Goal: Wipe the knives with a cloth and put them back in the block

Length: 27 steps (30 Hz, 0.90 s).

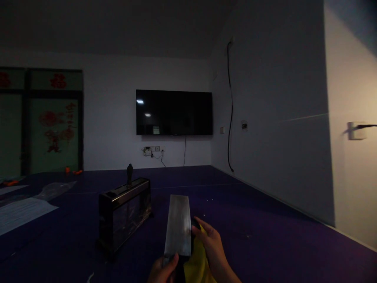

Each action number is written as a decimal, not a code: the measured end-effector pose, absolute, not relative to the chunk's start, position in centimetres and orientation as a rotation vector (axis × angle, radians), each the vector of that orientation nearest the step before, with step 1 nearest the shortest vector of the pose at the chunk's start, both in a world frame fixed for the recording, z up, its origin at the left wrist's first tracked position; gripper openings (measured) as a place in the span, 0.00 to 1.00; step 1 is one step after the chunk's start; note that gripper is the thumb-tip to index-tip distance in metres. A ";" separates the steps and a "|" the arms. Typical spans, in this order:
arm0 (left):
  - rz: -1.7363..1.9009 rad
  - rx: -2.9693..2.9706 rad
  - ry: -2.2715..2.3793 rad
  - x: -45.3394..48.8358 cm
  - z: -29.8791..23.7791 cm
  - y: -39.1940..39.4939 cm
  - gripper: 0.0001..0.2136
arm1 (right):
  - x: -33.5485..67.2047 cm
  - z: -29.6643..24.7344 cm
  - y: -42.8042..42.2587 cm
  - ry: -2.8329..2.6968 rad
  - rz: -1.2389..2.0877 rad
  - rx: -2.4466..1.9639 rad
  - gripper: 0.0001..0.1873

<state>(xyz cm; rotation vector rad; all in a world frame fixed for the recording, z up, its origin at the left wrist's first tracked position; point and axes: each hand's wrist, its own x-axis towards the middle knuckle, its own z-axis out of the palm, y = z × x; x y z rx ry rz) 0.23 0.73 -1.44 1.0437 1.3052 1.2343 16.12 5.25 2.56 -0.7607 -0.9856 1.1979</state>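
Note:
My left hand [163, 270], low in the middle of the head view, is closed around the dark handle of a cleaver, its thumb at the base of the blade. The wide, grey metal blade [178, 226] points away from me. To its right, my right hand [214, 244] has its fingers closed on a yellow cloth [198, 261] beside the blade's edge. Something dark and rounded [195, 224] shows at those fingertips; I cannot make out what it is. Left of the cleaver stands a dark knife block [126, 214] with clear sides, and one black handle [129, 173] sticks up from its top.
The purple-blue table surface [235, 220] reaches to the walls. Papers [26, 212] and a clear plastic wrapper [55, 190] lie at the left, with small orange items [67, 169] farther back. A television [174, 113] hangs on the far wall; a black cable [230, 118] runs down the right wall.

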 end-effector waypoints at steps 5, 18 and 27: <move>1.238 1.114 1.327 0.1 -0.9 0.4 0.30 | 16.9 2.8 5.7 -1.122 0.714 -0.800 0.21; 1.197 1.068 1.215 -0.1 -3.3 1.9 0.28 | 17.6 2.1 5.6 -1.803 0.318 -0.876 0.30; 1.230 1.105 1.188 -0.2 -3.0 1.4 0.26 | 17.7 2.3 5.9 -1.825 0.303 -0.949 0.35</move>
